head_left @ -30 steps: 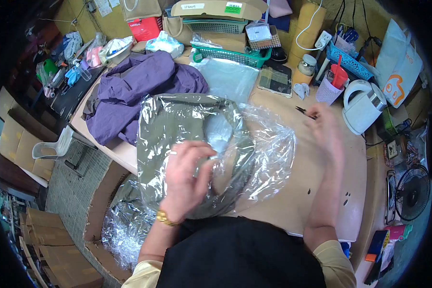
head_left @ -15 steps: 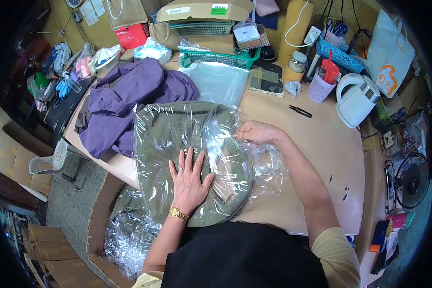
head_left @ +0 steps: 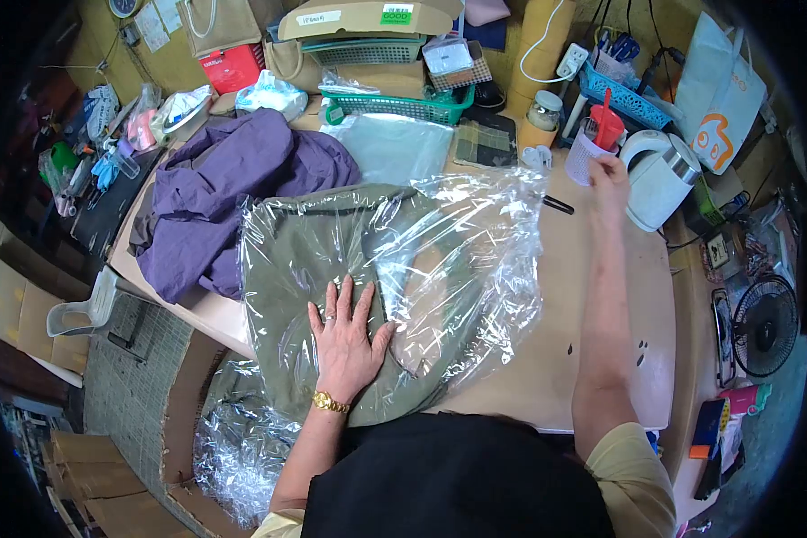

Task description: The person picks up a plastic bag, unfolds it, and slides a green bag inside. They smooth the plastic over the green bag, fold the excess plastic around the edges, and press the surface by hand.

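Note:
An olive-green garment [head_left: 305,260] lies folded inside a clear plastic bag [head_left: 502,260] on the table. The loose side of the bag spreads wrinkled to the right, past the cloth. My left hand [head_left: 350,336] rests flat on the bag over the garment, fingers spread. Off the bag, my right hand [head_left: 608,184] is beside the lilac mesh cup [head_left: 579,161], its fingers curled together. Anything between those fingers is too small or hidden to make out. Black thread snips [head_left: 559,205] lie on the table, left of that hand.
A purple garment [head_left: 233,188] is heaped at the left, with flat clear bags [head_left: 394,139] behind. The white kettle [head_left: 662,184] stands close to my right hand. A green basket [head_left: 403,109] sits at the back. Below the left edge, a cardboard box [head_left: 181,403] holds wrapped items.
My right hand has let go of the bag's bunched side and moved right and up to the mesh cup. That side now lies spread out. My left hand stays on the bag.

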Demonstrator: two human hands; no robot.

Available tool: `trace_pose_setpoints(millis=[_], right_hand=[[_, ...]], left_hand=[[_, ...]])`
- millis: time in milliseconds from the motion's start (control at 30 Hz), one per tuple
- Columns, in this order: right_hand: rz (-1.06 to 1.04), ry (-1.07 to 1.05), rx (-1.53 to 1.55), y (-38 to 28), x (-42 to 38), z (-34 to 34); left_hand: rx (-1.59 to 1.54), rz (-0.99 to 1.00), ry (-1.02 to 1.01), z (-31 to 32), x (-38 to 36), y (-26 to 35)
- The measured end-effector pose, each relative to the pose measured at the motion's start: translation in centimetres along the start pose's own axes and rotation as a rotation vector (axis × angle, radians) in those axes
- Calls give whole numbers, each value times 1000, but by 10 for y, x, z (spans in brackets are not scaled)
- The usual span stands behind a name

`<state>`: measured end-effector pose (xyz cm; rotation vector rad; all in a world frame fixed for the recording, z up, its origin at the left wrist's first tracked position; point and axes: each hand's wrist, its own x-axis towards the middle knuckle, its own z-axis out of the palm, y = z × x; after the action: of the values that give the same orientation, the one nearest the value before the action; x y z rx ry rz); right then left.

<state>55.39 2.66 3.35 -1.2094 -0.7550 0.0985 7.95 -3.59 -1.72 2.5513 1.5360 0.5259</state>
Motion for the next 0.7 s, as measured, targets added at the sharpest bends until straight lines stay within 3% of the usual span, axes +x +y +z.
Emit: trace_pose_setpoints(millis=[33, 100, 167, 200, 267, 400, 467, 500, 567, 633, 700], right_hand=[[-4, -1, -2, -17, -6, -6], [165, -445, -153, -64, -46, -18], [579, -835, -325, -107, -119, -3], [526, -1144, -490, -109, -146, -3], [-384, -1071, -806, -77, -204, -2], [-273, -879, -927, -74, -229, 11], [310, -1086, -582, -89, -207, 8], [310, -1082, -582, -88, -195, -1], [537, -1001, -331, -82, -159, -31], [554, -819, -502, -100, -122, -66], [176, -446, -667, -69, -94, -120]], left_hand=[[-2, -1, 3, 0, 0, 0], [-4, 0, 13, 0, 1, 0], [-3, 0, 12, 0, 2, 1], [0, -3, 14, 0, 2, 1], [8, -3, 18, 0, 2, 1], [16, 0, 25, 1, 1, 0], [16, 0, 32, 1, 0, 0], [15, 1, 36, 1, 0, 0], [18, -16, 33, 1, 2, 0], [17, -40, 21, 2, 0, 1], [23, -38, 53, 3, 0, 0]])
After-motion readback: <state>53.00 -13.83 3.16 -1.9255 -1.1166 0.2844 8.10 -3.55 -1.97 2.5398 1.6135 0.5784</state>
